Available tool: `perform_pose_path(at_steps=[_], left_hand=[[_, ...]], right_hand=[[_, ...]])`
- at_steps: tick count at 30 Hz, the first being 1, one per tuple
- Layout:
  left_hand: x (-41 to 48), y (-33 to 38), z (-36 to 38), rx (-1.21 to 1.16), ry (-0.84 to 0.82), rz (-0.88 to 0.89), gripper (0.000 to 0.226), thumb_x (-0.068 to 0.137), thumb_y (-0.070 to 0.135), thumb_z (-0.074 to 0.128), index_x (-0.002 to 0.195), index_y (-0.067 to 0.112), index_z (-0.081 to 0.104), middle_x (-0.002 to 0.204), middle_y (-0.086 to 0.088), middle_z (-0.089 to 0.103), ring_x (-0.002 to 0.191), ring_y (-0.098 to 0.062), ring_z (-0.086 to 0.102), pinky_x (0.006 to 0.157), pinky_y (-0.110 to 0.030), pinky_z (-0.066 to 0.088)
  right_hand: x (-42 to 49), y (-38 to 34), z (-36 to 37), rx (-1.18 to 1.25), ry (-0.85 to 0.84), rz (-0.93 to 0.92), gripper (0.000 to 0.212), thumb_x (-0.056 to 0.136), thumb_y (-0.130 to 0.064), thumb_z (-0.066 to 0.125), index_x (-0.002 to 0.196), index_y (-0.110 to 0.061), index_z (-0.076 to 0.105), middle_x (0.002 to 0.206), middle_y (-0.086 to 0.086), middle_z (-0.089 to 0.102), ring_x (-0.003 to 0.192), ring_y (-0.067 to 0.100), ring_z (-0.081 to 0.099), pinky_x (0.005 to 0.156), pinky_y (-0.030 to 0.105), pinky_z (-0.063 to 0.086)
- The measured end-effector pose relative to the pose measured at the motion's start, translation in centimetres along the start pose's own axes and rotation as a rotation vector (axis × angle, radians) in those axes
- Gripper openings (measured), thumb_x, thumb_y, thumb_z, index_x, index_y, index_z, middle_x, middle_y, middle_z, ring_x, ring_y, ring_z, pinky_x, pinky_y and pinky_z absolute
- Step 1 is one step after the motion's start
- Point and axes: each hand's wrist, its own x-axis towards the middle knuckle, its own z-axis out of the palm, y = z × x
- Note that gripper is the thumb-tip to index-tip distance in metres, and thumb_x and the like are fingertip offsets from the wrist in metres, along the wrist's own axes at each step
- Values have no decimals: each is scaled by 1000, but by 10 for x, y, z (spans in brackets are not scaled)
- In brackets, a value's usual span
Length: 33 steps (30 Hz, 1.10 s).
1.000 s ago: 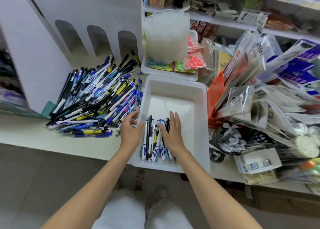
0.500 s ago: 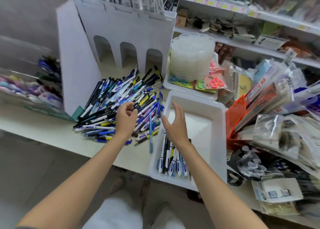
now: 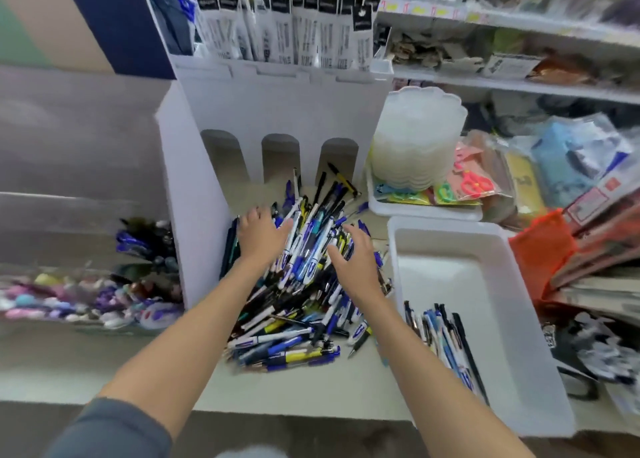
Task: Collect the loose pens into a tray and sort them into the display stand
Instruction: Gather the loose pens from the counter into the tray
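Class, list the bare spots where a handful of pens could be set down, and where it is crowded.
Free: the far half of the white tray, beyond the pens at its near end; the counter strip between the pen pile and the near edge. Crowded: the pile itself and the packets right of the tray.

White on white here, the display stand (image 3: pixel 277 107) and the tray (image 3: pixel 460 284) both plain white, the pile of pens (image 3: pixel 304 277) between them a jumble of blue, white and black with flashes of yellow (same mix on the pens in the tray (image 3: pixel 446 340)), a bright orange bag (image 3: pixel 540 249) off right.
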Motion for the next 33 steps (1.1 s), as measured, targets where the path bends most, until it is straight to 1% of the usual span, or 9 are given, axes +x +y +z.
perform_pose_path(at_steps=[3,7,11,16,19,23,27,30,33], left_hand=[[5,4,8,37,-29,-37,94,88,65,57,153,4,26,156,-23,27,146,-38,20,118,-48,23],[-5,4,11,-164,38,-78,107,76,55,78,152,5,21,150,-23,25,138,-38,29,113,-43,30],[-1,-6,12,-126,-45,-144,122,70,64,78,154,3,13,153,-23,33,138,-38,36,111,-46,38],[1,-7,10,-139,-159,-85,105,80,61,72,151,0,25,148,-18,46,133,-33,48,99,-41,47],[4,-11,7,-146,-210,-63,101,83,59,69,154,3,23,153,-16,41,139,-32,43,104,-42,43],[8,-12,-1,-237,-272,-48,86,92,38,69,155,5,21,158,-14,32,144,-31,34,112,-41,34],[10,-16,-6,-250,-310,-82,57,92,26,66,140,5,42,134,-17,56,117,-32,57,97,-44,50],[11,-23,-7,-259,-326,-75,65,88,30,65,144,9,40,138,-15,55,121,-34,56,100,-51,49],[5,-19,-12,-271,-311,-25,67,91,25,65,148,9,35,142,-9,51,124,-31,53,103,-48,47]], right_hand=[[1,2,11,-16,13,23,56,97,-35,59,147,-24,38,155,-4,30,145,12,23,112,26,20],[3,8,20,-5,30,30,64,93,-43,64,148,-28,35,157,-7,28,145,8,20,116,29,20],[5,14,30,4,29,37,69,91,-51,61,150,-31,32,160,-9,22,147,5,14,116,28,17],[4,18,39,-75,17,-6,68,94,-54,55,153,-32,28,161,-7,18,148,8,11,119,31,14],[4,19,42,-113,28,-25,68,95,-54,54,153,-30,30,161,-5,20,148,10,12,121,35,16],[6,19,42,-81,17,-7,68,94,-55,54,153,-32,30,161,-6,20,148,12,12,120,38,18],[6,19,43,-82,33,-11,67,94,-56,54,151,-31,31,160,-5,21,148,12,14,121,42,21],[7,18,42,-74,34,-2,67,93,-57,54,151,-30,33,159,-5,23,147,12,16,120,41,22],[7,16,41,-70,37,-6,66,93,-57,55,150,-29,35,159,-4,24,146,12,17,119,39,22]])
